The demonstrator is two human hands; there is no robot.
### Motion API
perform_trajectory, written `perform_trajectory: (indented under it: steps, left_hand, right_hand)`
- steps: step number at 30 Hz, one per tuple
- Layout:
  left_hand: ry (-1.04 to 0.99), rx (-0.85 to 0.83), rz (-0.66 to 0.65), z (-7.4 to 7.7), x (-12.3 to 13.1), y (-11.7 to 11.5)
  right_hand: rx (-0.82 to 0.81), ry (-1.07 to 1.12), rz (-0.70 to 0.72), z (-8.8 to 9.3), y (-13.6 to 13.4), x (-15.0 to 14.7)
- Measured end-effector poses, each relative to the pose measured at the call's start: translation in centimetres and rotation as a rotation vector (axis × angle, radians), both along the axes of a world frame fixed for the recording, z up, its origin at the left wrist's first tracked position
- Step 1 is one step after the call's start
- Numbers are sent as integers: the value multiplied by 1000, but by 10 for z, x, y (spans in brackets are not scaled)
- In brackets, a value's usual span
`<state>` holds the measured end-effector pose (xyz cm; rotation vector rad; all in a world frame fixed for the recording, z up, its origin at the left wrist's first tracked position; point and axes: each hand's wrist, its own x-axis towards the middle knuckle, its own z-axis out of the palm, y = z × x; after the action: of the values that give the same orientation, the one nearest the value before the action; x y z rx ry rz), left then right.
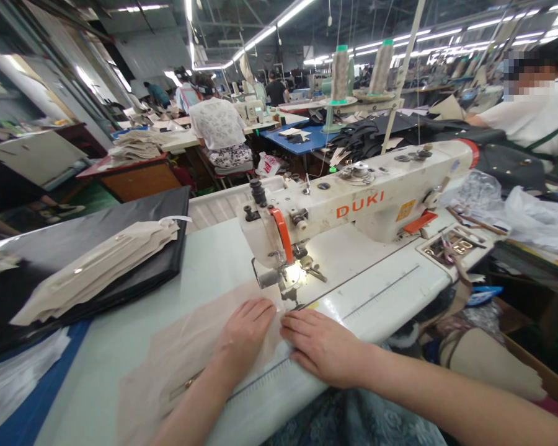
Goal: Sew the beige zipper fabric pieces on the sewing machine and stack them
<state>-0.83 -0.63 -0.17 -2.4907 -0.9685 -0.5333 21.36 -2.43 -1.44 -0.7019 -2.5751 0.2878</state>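
A beige fabric piece (181,353) lies flat on the white sewing table (214,260), reaching up to the needle of a white DUKI sewing machine (353,201). My left hand (244,331) rests flat on the fabric just before the presser foot (291,282), fingers stretched forward. My right hand (320,344) lies flat beside it on the fabric's right edge, fingers pointing left toward the needle. The two hands almost touch at the fingertips. Neither hand grips anything.
A stack of beige cut pieces (97,269) sits on black material (74,248) at the left. Two thread cones (339,71) stand behind the machine. A person in white (530,114) works at the right; other workers (218,127) sit at tables farther back.
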Motion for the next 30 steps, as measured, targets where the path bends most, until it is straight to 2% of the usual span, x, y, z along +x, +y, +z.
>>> perform_trajectory:
  steps: [20,24,30]
  left_hand:
    - [-18,47,-10,3,4,1]
    - [-3,22,7,2,3,0]
    - [4,27,28,-1,3,0]
  right_hand:
    - [13,34,18,-6,2,1]
    - [16,57,31,1,13,0]
    - [96,30,-65,7,39,-6]
